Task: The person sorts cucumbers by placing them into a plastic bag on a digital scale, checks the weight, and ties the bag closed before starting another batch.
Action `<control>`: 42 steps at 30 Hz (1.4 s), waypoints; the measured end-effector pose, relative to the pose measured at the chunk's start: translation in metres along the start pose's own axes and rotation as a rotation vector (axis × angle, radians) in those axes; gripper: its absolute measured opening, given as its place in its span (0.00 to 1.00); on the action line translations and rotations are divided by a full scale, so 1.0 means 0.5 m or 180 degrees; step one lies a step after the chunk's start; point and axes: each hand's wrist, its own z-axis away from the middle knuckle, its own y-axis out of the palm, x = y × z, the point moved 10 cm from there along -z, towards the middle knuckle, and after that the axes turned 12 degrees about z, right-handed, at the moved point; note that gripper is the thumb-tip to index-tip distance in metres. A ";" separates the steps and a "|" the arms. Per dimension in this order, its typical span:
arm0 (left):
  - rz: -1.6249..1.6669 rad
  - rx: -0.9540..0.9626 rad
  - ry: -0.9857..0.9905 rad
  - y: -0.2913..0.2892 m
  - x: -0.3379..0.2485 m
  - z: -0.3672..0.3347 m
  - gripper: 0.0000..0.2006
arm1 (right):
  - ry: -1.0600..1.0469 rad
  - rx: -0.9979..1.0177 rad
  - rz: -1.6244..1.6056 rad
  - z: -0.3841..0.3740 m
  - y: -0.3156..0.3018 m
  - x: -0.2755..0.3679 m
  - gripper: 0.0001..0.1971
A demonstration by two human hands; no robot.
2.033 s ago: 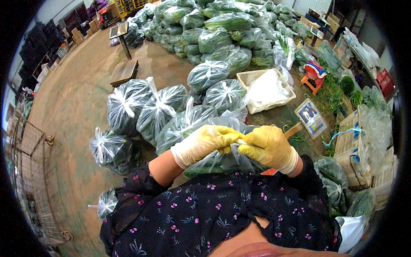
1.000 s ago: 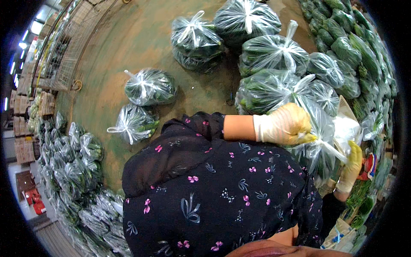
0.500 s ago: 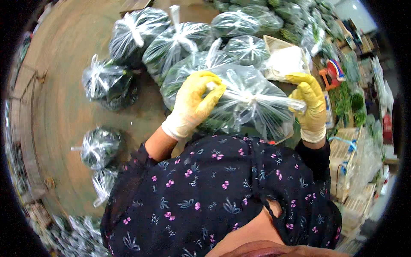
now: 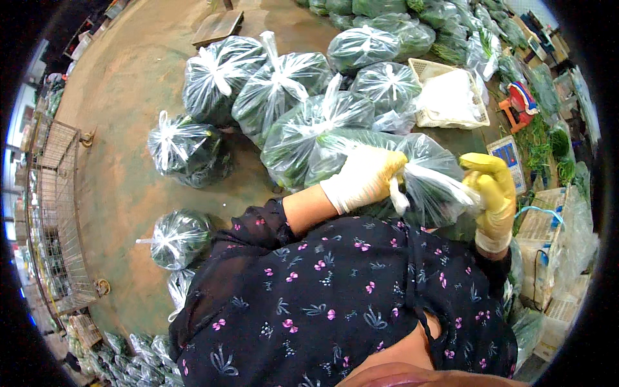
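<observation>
In front of my body sits a clear plastic bag (image 4: 431,153) filled with green vegetables. My left hand (image 4: 369,178), in a pale and yellow glove, is closed around the bag's gathered neck, with a short white twisted end poking out below its fingers. Farther right, my right hand (image 4: 494,192), also gloved, has its fingers curled around the other twisted end of the same bag. The plastic is stretched between the two hands. Just beyond my left hand stands another tied bag of greens (image 4: 303,122).
Several tied bags (image 4: 222,74) stand beyond and to the left. A cream crate (image 4: 480,121) holds white plastic. To the right are a digital scale (image 4: 507,158), a red and orange device (image 4: 518,106) and loose greens. A wire cage trolley (image 4: 61,213) stands far left.
My left hand has moved from the bag's left end to its knotted middle and closed there. My right hand still grips the right end. The whole view has shifted slightly.
</observation>
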 end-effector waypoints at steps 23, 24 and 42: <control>-0.2004 -0.0804 -0.0933 -0.504 0.522 -0.013 0.19 | -0.0181 -0.1616 -0.0352 0.076 -0.300 -0.146 0.17; -0.1870 -0.0796 -0.1184 -0.432 0.545 -0.019 0.25 | -0.0067 -0.1709 -0.0260 0.076 -0.299 -0.165 0.17; -0.1557 0.0011 -0.1097 -0.314 0.566 -0.087 0.22 | 0.0886 -0.2077 0.0210 0.318 -0.346 -0.282 0.09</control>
